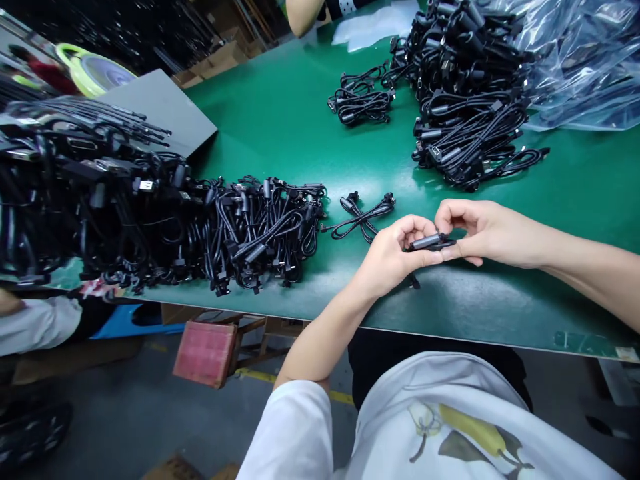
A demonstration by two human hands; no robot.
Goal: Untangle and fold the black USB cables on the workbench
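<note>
Over the green table near its front edge, my left hand (pixel 400 253) grips a black cable (pixel 425 242) with a thick cylindrical part. My right hand (pixel 473 230) pinches the same cable from the right, its fingertips close to those of my left hand. Part of the cable hangs below my left hand, with a small plug end showing. Just left of my hands lies a loosely crossed black cable (pixel 363 217). Farther left is a dense row of bundled black cables (pixel 265 230).
A large cable heap (pixel 465 100) and clear plastic bags (pixel 590 60) lie at the back right of the table (pixel 280 113). A small cable bundle (pixel 363 100) sits beside the heap. Another person's elbow (pixel 303 13) shows at the far edge; a grey box (pixel 163 110) stands left.
</note>
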